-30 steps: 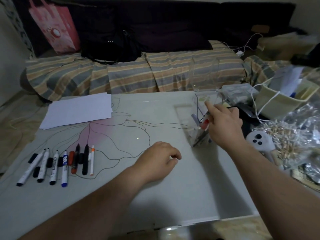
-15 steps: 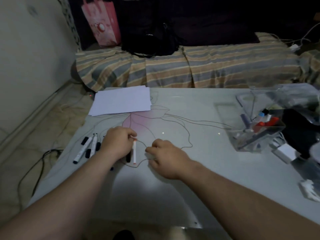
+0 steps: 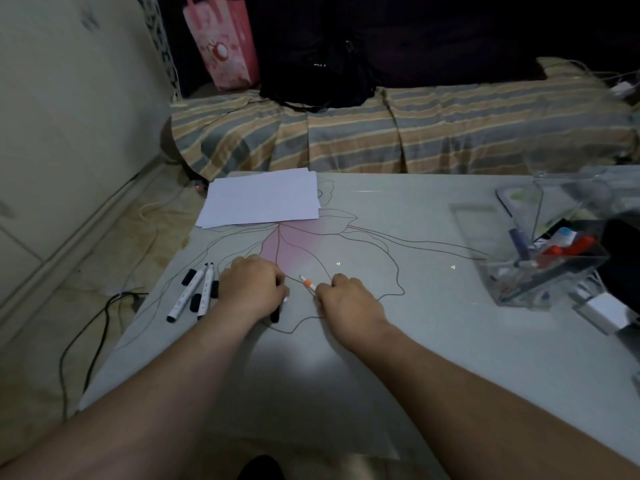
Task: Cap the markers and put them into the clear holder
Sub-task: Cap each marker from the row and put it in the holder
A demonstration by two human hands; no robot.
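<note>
Bench (image 3: 398,341): pale top printed with a flower outline, pink at the centre.

Item 1. Two white markers (image 3: 189,293), uncapped, lying side by side at the bench's 9 o'clock edge; loose black caps (image 3: 196,302) lie touching and just beside them.

Item 2. Left hand (image 3: 251,287), knuckles up, fingers curled down over further markers; a black marker end (image 3: 275,316) sticks out beneath it at 6 o'clock. What exactly the fingers grip cannot be told.

Item 3. Paper sheets (image 3: 263,198), white stack, at 12 o'clock of the left hand, well apart from it.

Item 4. Orange-banded white marker (image 3: 307,282), uncapped, tip pointing to 10 o'clock, between the two hands.

Item 5. Right hand (image 3: 349,299), fingers curled and pinching the marker's rear end.

Item 6. Clear holder (image 3: 540,258), at the bench's 3 o'clock edge, well apart from both hands, tilted; holds several markers, red and blue caps visible.

Item 7. Striped bed cover (image 3: 398,129), beyond the bench at 12 o'clock; pink bag (image 3: 221,39) at its 11 o'clock.
</note>
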